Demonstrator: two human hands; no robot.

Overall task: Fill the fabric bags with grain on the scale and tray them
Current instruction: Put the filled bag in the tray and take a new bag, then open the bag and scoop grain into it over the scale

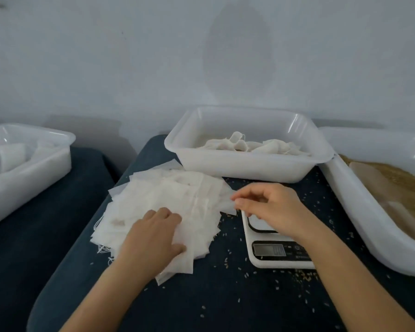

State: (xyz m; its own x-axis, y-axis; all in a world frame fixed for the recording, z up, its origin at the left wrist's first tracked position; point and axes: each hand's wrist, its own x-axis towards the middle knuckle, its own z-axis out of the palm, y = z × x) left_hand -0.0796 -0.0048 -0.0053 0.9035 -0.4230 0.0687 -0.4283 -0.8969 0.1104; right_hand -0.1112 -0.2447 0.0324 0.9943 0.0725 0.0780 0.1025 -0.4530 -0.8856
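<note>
A: Thin white fabric bags (168, 212), where?
B: Fanned on dark tabletop (225, 295), left of white digital scale (273, 250). Left hand (153, 236) flat, pressing pile; right hand (268, 202) pinching top bag's corner.
A: Handling?
B: Prob. light, limp, clingy; best peeled by corner.

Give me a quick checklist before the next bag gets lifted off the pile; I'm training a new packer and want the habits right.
1. Left hand presses the pile of empty bags flat: ok.
2. Right hand pinches a single bag edge: cannot tell.
3. Scale platform free of bags: ok, though partly hidden.
4. Scale display zeroed: cannot tell, blurred.
5. Grain tub at the right holds grain: ok.
6. Tray of filled bags has room: ok.
</note>
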